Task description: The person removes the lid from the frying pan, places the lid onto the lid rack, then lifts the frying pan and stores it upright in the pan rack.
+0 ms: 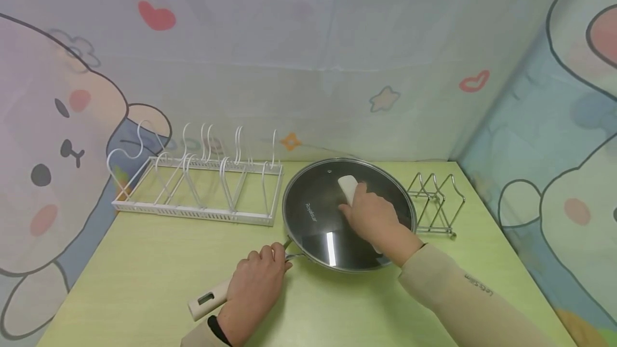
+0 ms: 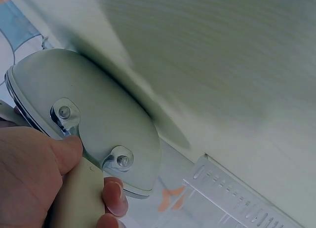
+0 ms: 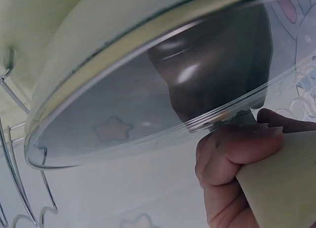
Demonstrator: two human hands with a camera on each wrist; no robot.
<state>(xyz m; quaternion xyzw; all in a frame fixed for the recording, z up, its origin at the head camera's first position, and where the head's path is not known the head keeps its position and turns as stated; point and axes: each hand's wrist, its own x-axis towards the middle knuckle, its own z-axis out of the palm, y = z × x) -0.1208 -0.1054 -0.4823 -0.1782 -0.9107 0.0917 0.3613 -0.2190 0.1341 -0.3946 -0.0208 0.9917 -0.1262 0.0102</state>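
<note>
A pan (image 2: 98, 109) with a pale outer wall stands on the table, covered by a glass lid (image 1: 318, 191) with a metal rim. My left hand (image 1: 257, 283) grips the pan's cream handle (image 1: 208, 300), close to where two metal arms join it to the wall. In the left wrist view the thumb and fingers wrap that handle. My right hand (image 1: 373, 216) holds the lid's pale upright handle (image 1: 348, 186); the right wrist view has its fingers (image 3: 247, 149) curled round it. The lid lies level on the pan's rim.
A white rack (image 1: 193, 210) with several curved dividers stands at the back left. A small chrome wire rack (image 1: 436, 202) is just right of the pan. Behind the table (image 1: 144, 261) hangs a printed cloth (image 1: 308, 68).
</note>
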